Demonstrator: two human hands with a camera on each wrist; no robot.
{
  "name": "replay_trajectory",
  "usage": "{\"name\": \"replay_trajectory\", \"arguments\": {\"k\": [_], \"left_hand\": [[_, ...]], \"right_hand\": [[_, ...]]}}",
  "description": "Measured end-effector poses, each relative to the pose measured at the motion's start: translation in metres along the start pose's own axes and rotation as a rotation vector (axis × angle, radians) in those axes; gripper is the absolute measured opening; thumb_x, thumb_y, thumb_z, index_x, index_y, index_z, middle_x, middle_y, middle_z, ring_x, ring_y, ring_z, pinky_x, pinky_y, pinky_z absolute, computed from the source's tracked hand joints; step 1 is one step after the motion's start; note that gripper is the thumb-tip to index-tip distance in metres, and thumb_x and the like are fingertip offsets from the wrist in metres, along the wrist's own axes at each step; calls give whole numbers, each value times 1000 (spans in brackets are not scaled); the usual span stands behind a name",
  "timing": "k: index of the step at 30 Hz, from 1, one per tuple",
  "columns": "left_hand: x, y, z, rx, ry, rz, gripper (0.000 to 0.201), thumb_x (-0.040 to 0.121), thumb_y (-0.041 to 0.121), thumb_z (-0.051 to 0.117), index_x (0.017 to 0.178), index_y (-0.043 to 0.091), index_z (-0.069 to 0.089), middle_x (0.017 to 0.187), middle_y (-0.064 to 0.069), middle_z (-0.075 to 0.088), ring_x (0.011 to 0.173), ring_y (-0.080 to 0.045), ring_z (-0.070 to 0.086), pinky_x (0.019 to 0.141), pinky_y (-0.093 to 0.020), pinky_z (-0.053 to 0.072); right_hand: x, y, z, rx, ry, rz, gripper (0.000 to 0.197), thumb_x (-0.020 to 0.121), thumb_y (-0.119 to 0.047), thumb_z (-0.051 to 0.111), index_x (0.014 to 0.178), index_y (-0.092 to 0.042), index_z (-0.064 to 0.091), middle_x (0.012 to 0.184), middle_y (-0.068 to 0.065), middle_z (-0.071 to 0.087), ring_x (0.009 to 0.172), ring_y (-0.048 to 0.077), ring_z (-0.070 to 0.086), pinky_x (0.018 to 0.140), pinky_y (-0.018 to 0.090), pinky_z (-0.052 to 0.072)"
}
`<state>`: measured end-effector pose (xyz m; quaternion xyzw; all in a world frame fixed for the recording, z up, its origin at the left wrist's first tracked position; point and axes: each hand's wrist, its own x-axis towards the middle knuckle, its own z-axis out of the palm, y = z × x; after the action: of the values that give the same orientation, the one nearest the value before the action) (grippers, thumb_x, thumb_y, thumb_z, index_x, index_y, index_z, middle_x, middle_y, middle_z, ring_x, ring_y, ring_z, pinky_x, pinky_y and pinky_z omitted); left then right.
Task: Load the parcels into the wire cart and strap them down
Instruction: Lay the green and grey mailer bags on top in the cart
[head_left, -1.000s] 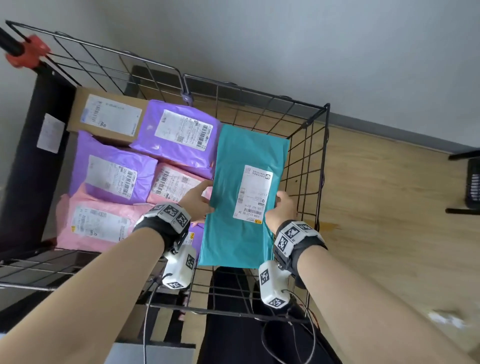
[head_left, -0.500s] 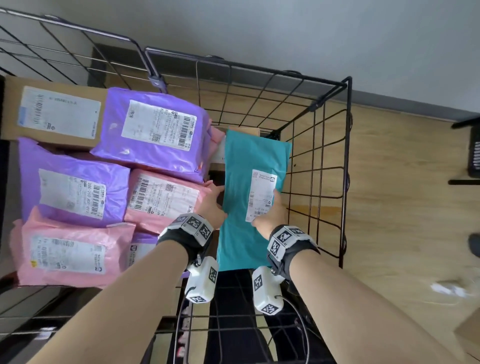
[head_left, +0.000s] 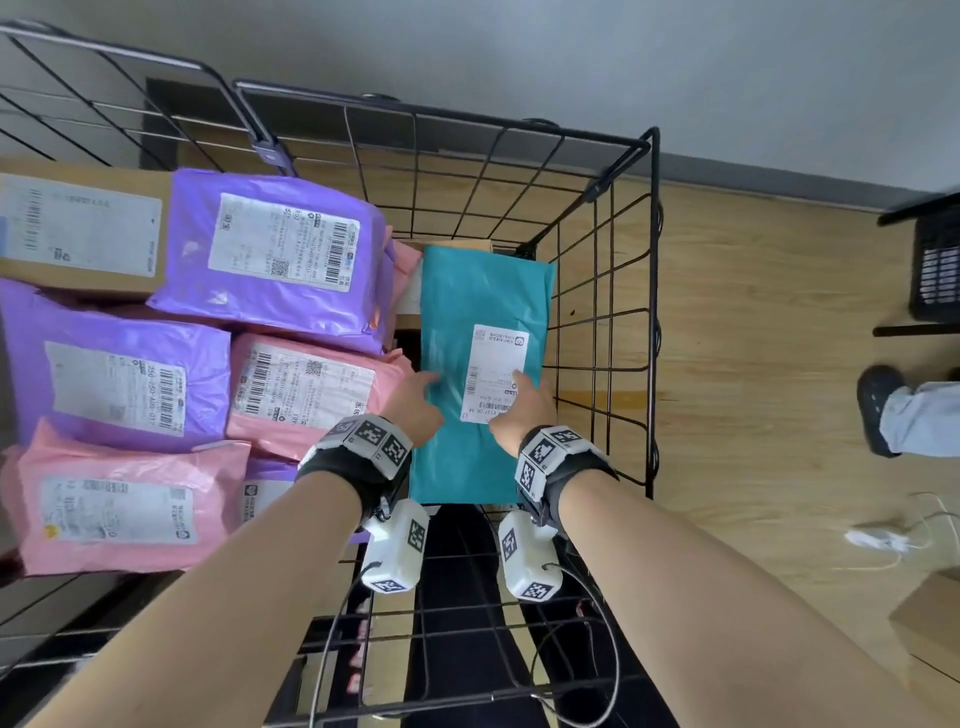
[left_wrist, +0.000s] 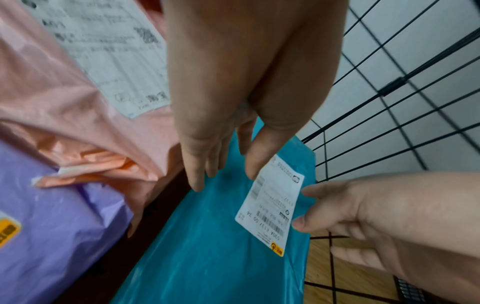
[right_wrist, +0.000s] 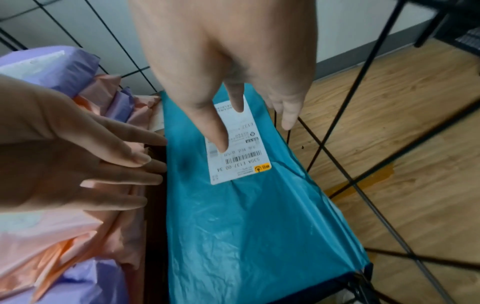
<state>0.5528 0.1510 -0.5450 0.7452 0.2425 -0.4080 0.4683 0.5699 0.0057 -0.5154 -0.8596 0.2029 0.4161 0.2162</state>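
Observation:
A teal parcel with a white label lies flat along the right side of the black wire cart, beside its right wall. My left hand is over the parcel's left edge with its fingers straight. My right hand reaches over the label, fingers straight too. Neither hand grips anything. To the left, a purple parcel, a pink parcel and a cardboard box are stacked higher, with more purple and pink bags in front of them.
Beyond the cart's right wall is wooden floor. Another person's shoe and trouser leg stand at the far right. A white cable and a cardboard box lie on the floor. A black rack stands by the wall.
The teal parcel has gone down into the cart's right side. Both hands have let go of its edges and now reach over its top with straight fingers.

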Motion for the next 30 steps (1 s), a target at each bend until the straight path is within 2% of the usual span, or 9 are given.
{"name": "replay_trajectory", "arguments": {"k": [2, 5, 7, 10, 14, 17, 21, 24, 30], "left_hand": [[-14, 7, -4, 29, 18, 11, 54, 85, -12, 48, 136, 7, 45, 119, -13, 46, 72, -15, 51, 54, -12, 43], [-44, 17, -16, 67, 104, 10, 45, 85, -9, 43, 125, 5, 54, 124, -13, 54, 95, -27, 56, 75, -30, 50], [-70, 22, -29, 153, 182, 15, 40, 84, -5, 46, 120, 7, 58, 123, -13, 58, 106, -31, 58, 85, -32, 48], [-112, 26, -45, 236, 297, -9, 34, 86, 3, 49, 116, 11, 60, 121, -9, 61, 109, -27, 58, 89, -28, 44], [-176, 26, -55, 241, 419, -72, 35, 87, 9, 45, 119, 17, 56, 123, -6, 59, 106, -25, 58, 89, -29, 46], [-232, 22, -45, 217, 535, -125, 34, 89, 11, 43, 120, 20, 55, 118, -6, 61, 96, -25, 60, 83, -29, 47], [-313, -4, -13, 123, 718, -202, 33, 91, 15, 42, 120, 17, 57, 120, -10, 61, 108, -29, 59, 88, -30, 46], [-377, -34, 17, 23, 844, -285, 33, 91, 17, 42, 119, 15, 58, 121, -11, 61, 111, -31, 58, 91, -31, 46], [-501, -104, 91, -198, 1064, -519, 30, 90, 17, 44, 117, 17, 58, 120, -9, 60, 109, -31, 58, 88, -30, 44]], "right_hand": [[-8, -6, -7, -33, -5, -38, 70, 85, -5, 59, 147, -16, 27, 147, 14, 25, 133, 30, 35, 108, 36, 37], [-27, -20, -21, -118, -33, -125, 66, 87, -8, 56, 147, -14, 27, 148, 14, 29, 135, 30, 33, 107, 39, 37], [-43, -31, -29, -145, -50, -193, 60, 89, -10, 54, 144, -11, 31, 144, 14, 37, 129, 31, 41, 103, 39, 41], [-71, -45, -41, -196, -83, -294, 57, 90, -11, 52, 144, -13, 35, 139, 12, 44, 120, 31, 51, 95, 36, 48], [-119, -57, -54, -313, -98, -497, 46, 92, -16, 51, 138, -12, 44, 137, 12, 50, 123, 31, 50, 98, 32, 43], [-161, -60, -55, -423, -95, -676, 34, 91, -17, 51, 123, -11, 57, 127, 12, 58, 115, 31, 55, 94, 34, 46], [-226, -57, -45, -529, -154, -894, 35, 92, -26, 53, 123, -10, 58, 126, 14, 59, 118, 30, 53, 97, 32, 42], [-278, -49, -28, -624, -212, -1081, 17, 92, -28, 53, 98, -17, 64, 108, 16, 60, 105, 28, 56, 85, 29, 41], [-395, -9, 26, -792, -338, -1411, 43, 92, -29, 55, 132, -13, 52, 132, 11, 56, 123, 27, 51, 101, 28, 37]]}}
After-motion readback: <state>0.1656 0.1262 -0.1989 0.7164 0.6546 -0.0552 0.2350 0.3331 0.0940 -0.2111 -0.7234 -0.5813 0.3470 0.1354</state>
